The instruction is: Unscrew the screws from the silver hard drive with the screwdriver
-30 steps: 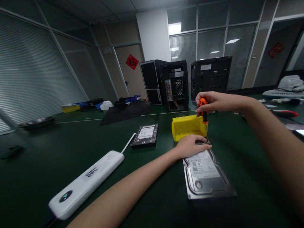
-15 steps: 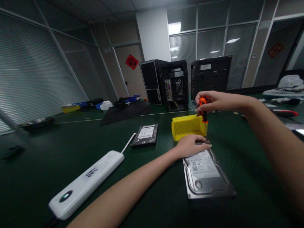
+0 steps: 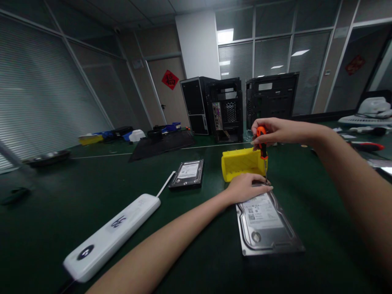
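A silver hard drive (image 3: 266, 224) lies flat on the green table in front of me. My left hand (image 3: 247, 188) rests on its far end, fingers flat and pressed down on the cover. My right hand (image 3: 277, 130) is closed round the top of a small orange-handled screwdriver (image 3: 262, 143). The screwdriver stands upright, and its thin tip meets the drive's far right corner beside my left fingertips. A yellow plastic bin (image 3: 241, 163) sits just behind the drive.
A second hard drive (image 3: 187, 173) lies to the left of the bin. A long white device (image 3: 112, 236) with a cable sits at the near left. Black computer cases (image 3: 226, 108) stand at the table's far side. Tools and a keyboard (image 3: 364, 120) lie at the right.
Almost nothing differs. Both hands keep their places on the drive and screwdriver; my right hand's fingers shift slightly on the handle.
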Demonstrator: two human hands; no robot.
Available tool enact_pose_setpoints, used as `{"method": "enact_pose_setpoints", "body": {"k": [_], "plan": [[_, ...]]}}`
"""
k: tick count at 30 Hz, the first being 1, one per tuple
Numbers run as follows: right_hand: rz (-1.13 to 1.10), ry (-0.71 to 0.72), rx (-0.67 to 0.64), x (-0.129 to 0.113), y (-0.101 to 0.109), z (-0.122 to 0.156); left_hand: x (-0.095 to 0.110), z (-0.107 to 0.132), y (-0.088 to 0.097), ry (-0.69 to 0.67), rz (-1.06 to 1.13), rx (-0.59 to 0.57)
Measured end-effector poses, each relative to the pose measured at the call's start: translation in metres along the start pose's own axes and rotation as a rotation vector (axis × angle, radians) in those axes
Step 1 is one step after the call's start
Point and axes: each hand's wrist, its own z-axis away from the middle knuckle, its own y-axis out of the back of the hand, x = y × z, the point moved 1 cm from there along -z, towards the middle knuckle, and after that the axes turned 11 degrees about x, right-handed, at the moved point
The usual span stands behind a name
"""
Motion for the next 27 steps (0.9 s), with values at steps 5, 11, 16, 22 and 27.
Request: {"method": "enact_pose_setpoints", "body": {"k": [5,11,16,22,27], "plan": [[-0.024,-0.002,-0.012,0.0016,-0.0005,-0.001,-0.0005,-0.0001,-0.0003,0.0,0.008,-0.004],[-0.027,0.009,-0.011,0.0041,0.0012,-0.0022,0.0013,0.0,0.0008,0.003,-0.008,-0.004],[0.002,0.013,-0.01,0.0031,0.0011,-0.002,0.002,-0.0002,0.0006,0.017,-0.001,-0.006],[0.004,0.012,-0.004,0.0029,0.0008,-0.0018,0.0024,-0.0003,0.0007,0.014,0.0,-0.004],[0.006,0.006,0.0,0.0029,0.0007,-0.0011,0.0033,-0.0003,0.0015,0.016,-0.021,0.001]]}}
